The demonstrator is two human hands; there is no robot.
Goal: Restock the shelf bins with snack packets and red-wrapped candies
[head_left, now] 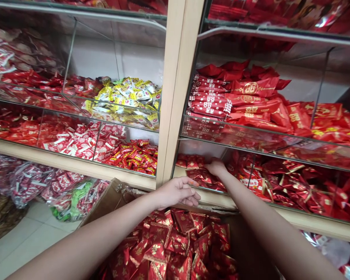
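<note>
My right hand (216,168) reaches into the lowest compartment of the right shelf. It touches small red-and-gold wrapped packets (202,177) laid in rows there; its fingertips are too blurred and covered to show a grip. Just in front of the shelf edge, my left hand (178,192) hovers with loosely bent fingers apart and nothing visible in them. Below it stands an open cardboard box (105,200). Many red packets with gold print (175,245) fill the box, and they resemble those under my right hand.
Clear dividers split the shelves. Large red packs (251,105) lie upper right, yellow packets (128,95) upper left. A wooden post (173,89) separates the two shelf units. Bagged sweets (72,192) rest on the tiled floor (26,237) at left.
</note>
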